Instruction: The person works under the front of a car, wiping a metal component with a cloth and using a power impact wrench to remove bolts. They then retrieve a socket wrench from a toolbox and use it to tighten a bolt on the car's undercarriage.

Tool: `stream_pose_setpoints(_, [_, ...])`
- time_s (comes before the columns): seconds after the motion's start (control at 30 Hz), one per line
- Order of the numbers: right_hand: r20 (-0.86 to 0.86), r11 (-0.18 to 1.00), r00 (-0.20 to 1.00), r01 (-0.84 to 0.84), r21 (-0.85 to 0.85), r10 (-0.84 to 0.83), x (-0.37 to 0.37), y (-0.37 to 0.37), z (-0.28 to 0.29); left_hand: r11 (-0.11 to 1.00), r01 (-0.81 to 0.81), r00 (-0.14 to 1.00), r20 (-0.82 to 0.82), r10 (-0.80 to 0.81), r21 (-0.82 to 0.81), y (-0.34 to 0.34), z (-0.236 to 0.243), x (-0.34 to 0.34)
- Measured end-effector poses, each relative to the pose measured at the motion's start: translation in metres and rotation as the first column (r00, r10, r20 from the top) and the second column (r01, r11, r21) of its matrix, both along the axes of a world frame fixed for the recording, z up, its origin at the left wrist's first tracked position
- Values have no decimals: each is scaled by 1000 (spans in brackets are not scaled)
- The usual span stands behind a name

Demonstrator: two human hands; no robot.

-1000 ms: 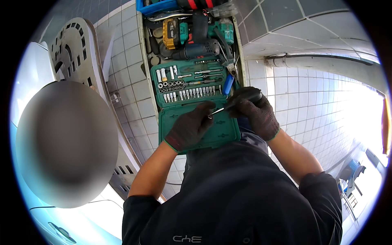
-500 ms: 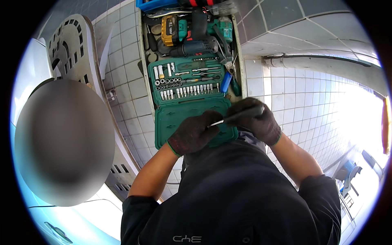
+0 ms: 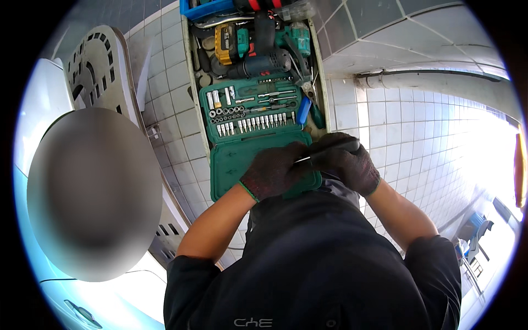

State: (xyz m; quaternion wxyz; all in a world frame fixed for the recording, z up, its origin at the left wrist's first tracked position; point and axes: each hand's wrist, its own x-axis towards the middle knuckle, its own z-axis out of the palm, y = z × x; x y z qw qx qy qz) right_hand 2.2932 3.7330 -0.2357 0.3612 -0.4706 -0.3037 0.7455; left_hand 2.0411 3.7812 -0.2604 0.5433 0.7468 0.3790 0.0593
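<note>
Above the open lid of a green socket set case, my two dark-gloved hands come close together. My right hand is closed round a tool with a dark handle and a thin bright metal shaft; its exact kind I cannot make out. The fingers of my left hand are closed at the shaft's other end, and what lies inside them is hidden. Beyond the lid, the case's tray holds rows of silver sockets and bits.
The case lies in a long tool tray with a drill, a yellow battery pack, pliers and a blue bin. A slotted panel and a light-blue car stand left, partly behind a blurred oval.
My left hand has moved right, closer to my right hand, so less of the shaft shows. My right hand keeps its hold on the dark handle. The whole view has shifted slightly.
</note>
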Motion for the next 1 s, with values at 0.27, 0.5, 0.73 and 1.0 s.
stream_pose_setpoints(0.27, [51,825,891,438,-358,-451,0,-8,-14,976,-151,984,70,163,-154,8,-10,-14])
stream_pose_setpoints(0.5, [193,746,854,518,-419,-484,32,-20,-30,913,-102,977,-131,166,396,45,-28,24])
stream_pose_setpoints(0.73, [114,802,884,460,-380,-453,68,-20,-44,693,427,817,-576,-20,582,97,-44,130])
stream_pose_setpoints(1.0, [231,833,889,454,-318,-396,147,-4,-37,787,488,607,-795,6,378,103,-39,122])
